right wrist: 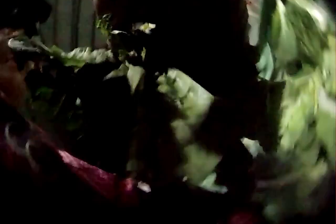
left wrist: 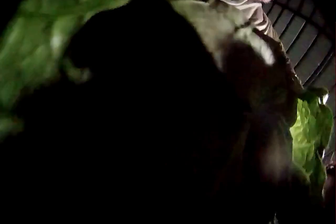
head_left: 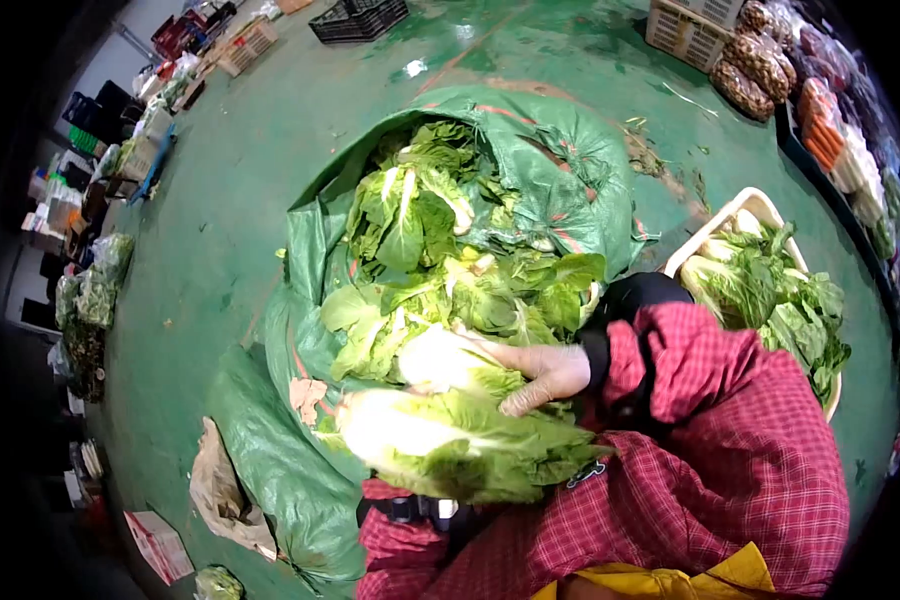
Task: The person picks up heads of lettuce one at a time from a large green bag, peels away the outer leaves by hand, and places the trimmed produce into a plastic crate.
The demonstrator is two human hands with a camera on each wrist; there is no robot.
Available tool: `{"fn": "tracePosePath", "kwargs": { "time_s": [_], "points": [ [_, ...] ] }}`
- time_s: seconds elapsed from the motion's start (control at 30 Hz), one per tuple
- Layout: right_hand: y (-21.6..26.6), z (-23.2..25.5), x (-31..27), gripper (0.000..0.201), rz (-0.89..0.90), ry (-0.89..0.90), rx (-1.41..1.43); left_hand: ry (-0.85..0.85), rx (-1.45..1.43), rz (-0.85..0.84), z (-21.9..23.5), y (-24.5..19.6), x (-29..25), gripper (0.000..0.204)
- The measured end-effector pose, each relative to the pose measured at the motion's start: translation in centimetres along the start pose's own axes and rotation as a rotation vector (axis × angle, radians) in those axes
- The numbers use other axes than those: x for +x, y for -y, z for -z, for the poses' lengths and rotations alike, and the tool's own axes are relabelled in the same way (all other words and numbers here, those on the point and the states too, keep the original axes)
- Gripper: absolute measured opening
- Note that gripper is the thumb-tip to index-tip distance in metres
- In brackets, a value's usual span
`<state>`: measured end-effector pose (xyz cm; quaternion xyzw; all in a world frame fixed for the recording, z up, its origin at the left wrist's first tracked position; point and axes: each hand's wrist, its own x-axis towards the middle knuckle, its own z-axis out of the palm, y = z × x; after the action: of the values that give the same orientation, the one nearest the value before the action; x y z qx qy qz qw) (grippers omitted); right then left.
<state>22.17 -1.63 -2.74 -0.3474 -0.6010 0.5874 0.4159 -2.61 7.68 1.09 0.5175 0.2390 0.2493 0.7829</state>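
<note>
A large Chinese cabbage (head_left: pixel 460 440) lies across the front of the head view, its pale base to the left. Over the left wrist, the cabbage covers the left hand; its fingers are hidden. The gloved right hand (head_left: pixel 550 372) holds a second, paler cabbage (head_left: pixel 450 362) just beyond it, fingers along the far side and thumb spread toward the near side. Loose green leaves (head_left: pixel 500 290) are heaped behind both cabbages, at the mouth of a green woven sack (head_left: pixel 560 170). In the left wrist view a leaf (left wrist: pixel 47 29) looms close amid darkness. Shadowed leaves (right wrist: pixel 189 113) show in the right wrist view.
A pale crate (head_left: pixel 760 205) of leafy cabbages stands by the right arm. The green floor (head_left: pixel 200 250) is wet in places. A black crate (head_left: pixel 360 18) sits far off. Bagged vegetables (head_left: pixel 840 130) line the right side; crates and produce line the left.
</note>
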Motion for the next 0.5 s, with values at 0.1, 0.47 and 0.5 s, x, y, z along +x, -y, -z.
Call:
{"fn": "tracePosePath", "kwargs": {
  "time_s": [0.1,0.47,0.5],
  "points": [
    [-2.4,-2.2,-2.9,0.09,-0.145,-0.171,0.63,0.063,-0.037,-0.007,-3.1,0.3,2.4,0.073],
    [9.3,0.6,-8.2,0.06,-0.062,-0.463,0.005,0.015,0.061,-0.033,-6.2,-1.6,-2.8,0.082],
    [8.5,-0.6,-7.1,0.069,0.174,-0.452,-0.191,0.026,0.091,-0.031,-7.1,-1.3,-2.7,0.082]
  ]
}}
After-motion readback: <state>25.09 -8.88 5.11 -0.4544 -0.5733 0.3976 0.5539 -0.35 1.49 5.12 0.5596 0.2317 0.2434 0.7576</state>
